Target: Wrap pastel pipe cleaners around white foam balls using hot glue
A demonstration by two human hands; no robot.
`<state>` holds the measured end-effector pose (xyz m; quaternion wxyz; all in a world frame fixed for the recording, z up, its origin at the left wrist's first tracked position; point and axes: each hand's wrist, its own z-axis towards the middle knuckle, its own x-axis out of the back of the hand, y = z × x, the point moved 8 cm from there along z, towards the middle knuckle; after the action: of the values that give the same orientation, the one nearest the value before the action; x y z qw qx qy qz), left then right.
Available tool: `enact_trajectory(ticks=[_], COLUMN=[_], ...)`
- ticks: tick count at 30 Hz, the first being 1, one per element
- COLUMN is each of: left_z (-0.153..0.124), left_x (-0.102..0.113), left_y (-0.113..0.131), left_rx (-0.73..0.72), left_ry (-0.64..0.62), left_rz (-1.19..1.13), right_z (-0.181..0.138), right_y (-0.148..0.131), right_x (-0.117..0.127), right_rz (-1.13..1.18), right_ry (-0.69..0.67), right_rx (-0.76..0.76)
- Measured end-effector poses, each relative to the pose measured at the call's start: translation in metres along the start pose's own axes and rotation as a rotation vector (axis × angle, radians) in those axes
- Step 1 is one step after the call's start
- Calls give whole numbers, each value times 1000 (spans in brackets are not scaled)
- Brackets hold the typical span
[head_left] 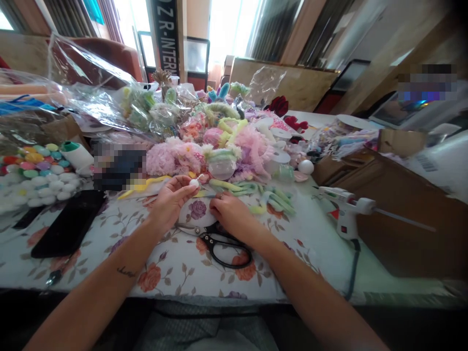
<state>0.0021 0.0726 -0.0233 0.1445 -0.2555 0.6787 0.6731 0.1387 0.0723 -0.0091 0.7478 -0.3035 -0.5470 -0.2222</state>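
Observation:
Between the thumb and fingers of my left hand (171, 201) is a small white ball (194, 183), with a thin whitish bit sticking up from its top. My right hand (229, 210) is a short way to the right, its fingers curled in, and whatever they may pinch is hidden. Below it lies a pair of black-handled scissors (208, 238), blades pointing left and partly under the hand. Fuzzy green and yellow stems (280, 199) rest just beyond my right hand. Some yellow strips (150, 185) lie behind my left wrist.
A floral cloth (164, 282) covers the table. At left are a black phone-like slab (69, 224) and bagged pompoms (54, 184). Pink fluffy trimmings (175, 158) are heaped behind. On the right, a white glue gun (345, 209) with its cord stands by a cardboard box (405, 234).

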Motion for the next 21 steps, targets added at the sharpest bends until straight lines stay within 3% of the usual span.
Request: enact_trajectory(ticks=[3,7,11,15,21], left_z=[-3,-9,-13,-17,-23], left_x=[-4,-9,-15,-20,-27], left_y=[1,3,4,2,7], left_rx=[-25,-67,-100,-112,-164], left_ry=[-19,-37,-92,-146,-177], left_rz=[40,156,244,312,329], right_z=[-8,-20,-23,-24,-28], right_y=[8,25,22,12,8], right_x=[14,41,42,37,35], right_rz=[208,722,1083,1183,1117], right_ry=[148,405,375,331,404], right_rx=[-45,-162,-206,-200,-180])
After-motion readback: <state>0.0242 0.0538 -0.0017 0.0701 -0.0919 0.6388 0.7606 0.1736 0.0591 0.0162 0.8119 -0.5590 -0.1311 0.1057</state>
